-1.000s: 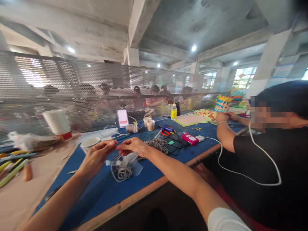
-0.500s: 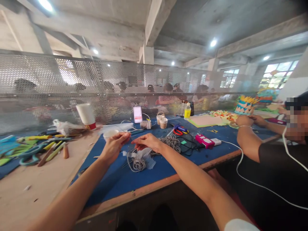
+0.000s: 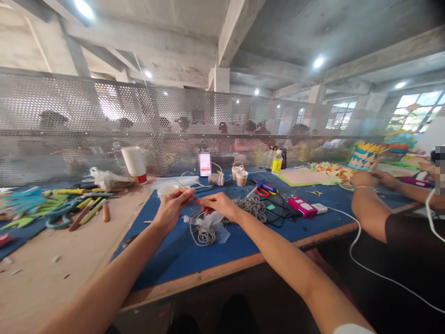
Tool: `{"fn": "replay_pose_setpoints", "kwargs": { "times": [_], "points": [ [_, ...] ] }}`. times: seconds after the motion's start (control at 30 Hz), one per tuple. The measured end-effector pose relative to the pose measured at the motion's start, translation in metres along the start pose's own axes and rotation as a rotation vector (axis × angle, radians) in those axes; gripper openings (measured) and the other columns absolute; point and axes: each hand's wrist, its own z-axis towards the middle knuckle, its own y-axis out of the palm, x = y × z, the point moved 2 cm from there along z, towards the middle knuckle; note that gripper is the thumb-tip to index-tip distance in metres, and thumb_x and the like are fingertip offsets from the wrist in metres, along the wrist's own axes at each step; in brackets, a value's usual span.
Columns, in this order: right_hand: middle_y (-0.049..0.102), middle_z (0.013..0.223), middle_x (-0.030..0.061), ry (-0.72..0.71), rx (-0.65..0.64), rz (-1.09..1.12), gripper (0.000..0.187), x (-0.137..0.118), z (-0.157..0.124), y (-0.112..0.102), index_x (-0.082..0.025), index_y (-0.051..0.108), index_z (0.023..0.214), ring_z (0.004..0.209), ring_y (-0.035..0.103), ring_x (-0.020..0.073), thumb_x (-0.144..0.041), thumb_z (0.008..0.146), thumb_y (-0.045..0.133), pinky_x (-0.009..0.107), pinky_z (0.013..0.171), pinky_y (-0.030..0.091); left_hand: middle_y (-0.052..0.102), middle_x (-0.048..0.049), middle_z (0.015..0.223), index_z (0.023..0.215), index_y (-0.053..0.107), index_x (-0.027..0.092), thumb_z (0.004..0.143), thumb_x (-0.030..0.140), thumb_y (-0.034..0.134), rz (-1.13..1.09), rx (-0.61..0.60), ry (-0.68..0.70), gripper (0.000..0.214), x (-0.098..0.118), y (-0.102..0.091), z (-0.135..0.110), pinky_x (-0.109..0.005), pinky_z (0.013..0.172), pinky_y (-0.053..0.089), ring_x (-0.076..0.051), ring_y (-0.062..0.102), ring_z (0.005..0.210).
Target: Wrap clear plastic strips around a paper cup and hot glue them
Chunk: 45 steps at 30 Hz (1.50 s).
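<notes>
My left hand (image 3: 174,207) is closed in a pinch above the blue mat, in front of a white paper cup (image 3: 167,189). What sits between its fingertips is too small to make out. A short gap separates it from my right hand (image 3: 219,205), whose thumb and fingers are also pinched together, with their content unclear. Below the right fingers lies a small coil of grey cord (image 3: 206,235), partly under clear plastic film (image 3: 222,233); one strand loops up towards that hand. A larger heap of grey cord (image 3: 255,208) spreads behind my right wrist.
Scissors (image 3: 60,214) and wooden-handled tools lie at left, near stacked paper cups (image 3: 134,164). A phone (image 3: 205,164) stands against the mesh screen. Cord-wrapped cups (image 3: 241,176), a glue gun (image 3: 267,186) and a pink box (image 3: 301,207) sit rightward. A co-worker's arms (image 3: 368,199) reach in at right.
The whole view has shifted, so things sit slightly further right in the picture. Both hands keep nearly the same pinched pose over the cord, close together.
</notes>
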Motion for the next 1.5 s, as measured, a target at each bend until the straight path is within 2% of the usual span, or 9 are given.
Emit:
{"fn": "replay_pose_setpoints", "kwargs": {
  "times": [0.17,0.33,0.57,0.93,1.17,1.37,1.5],
  "points": [
    [0.066,0.072,-0.0005,0.066,0.028,0.162,0.046,0.0021,0.0006,-0.0013,-0.014,0.08,0.094,0.062,0.055,0.0067,-0.052,0.068,0.085,0.021,0.065,0.044,0.076,-0.0035,0.085,0.073,0.074,0.015,0.059,0.032,0.093,-0.034,-0.022,-0.003,0.029,0.0006,-0.0011,0.0002,-0.023,0.076,0.056,-0.012,0.067,0.075],
    [0.067,0.074,-0.0001,0.083,0.062,0.226,0.041,0.003,0.0002,-0.0009,-0.014,0.08,0.087,0.064,0.053,0.0062,-0.047,0.064,0.088,0.021,0.067,0.045,0.076,-0.0049,0.087,0.074,0.074,0.015,0.06,0.033,0.092,-0.009,-0.034,0.013,0.029,0.0008,-0.0027,0.0015,-0.028,0.078,0.058,-0.015,0.069,0.076],
    [0.067,0.072,-0.0009,0.061,0.065,0.181,0.048,0.007,0.0038,-0.0043,-0.015,0.081,0.098,0.064,0.054,0.0067,-0.046,0.062,0.089,0.022,0.068,0.046,0.077,-0.0051,0.088,0.072,0.074,0.014,0.058,0.033,0.093,-0.01,-0.037,0.021,0.03,0.001,-0.0006,0.0002,-0.029,0.079,0.058,-0.015,0.069,0.075],
    [0.067,0.067,-0.0003,0.002,0.123,0.052,0.047,0.0022,0.0022,-0.0011,-0.015,0.082,0.091,0.058,0.052,0.0079,-0.053,0.063,0.086,0.023,0.063,0.044,0.076,-0.0033,0.085,0.073,0.075,0.015,0.058,0.032,0.093,-0.016,-0.035,0.026,0.029,-0.0004,-0.0001,0.0,-0.026,0.078,0.056,-0.013,0.068,0.075],
    [0.069,0.073,0.0016,0.037,0.093,0.056,0.054,0.0064,0.0031,-0.0032,-0.015,0.08,0.1,0.063,0.06,0.0093,-0.058,0.067,0.082,0.023,0.065,0.047,0.076,-0.0022,0.081,0.07,0.075,0.016,0.058,0.034,0.093,0.002,0.014,0.067,0.029,0.0038,-0.0013,0.0006,-0.025,0.077,0.055,-0.013,0.067,0.075],
    [0.068,0.068,0.0007,0.016,0.098,0.016,0.052,0.0061,0.0024,-0.0057,-0.015,0.081,0.091,0.059,0.059,0.0097,-0.061,0.067,0.081,0.023,0.062,0.046,0.076,-0.004,0.082,0.071,0.074,0.016,0.057,0.037,0.093,0.018,0.013,0.08,0.032,0.005,-0.0032,0.0019,-0.029,0.076,0.056,-0.015,0.067,0.075],
    [0.067,0.066,0.0006,-0.013,0.125,0.004,0.051,0.0071,0.0037,-0.0056,-0.015,0.08,0.087,0.058,0.058,0.0097,-0.061,0.066,0.081,0.023,0.059,0.045,0.076,-0.0041,0.082,0.07,0.074,0.015,0.056,0.035,0.093,-0.002,0.016,0.065,0.031,0.0046,-0.0028,0.0016,-0.028,0.076,0.056,-0.015,0.067,0.076]
  ]
}}
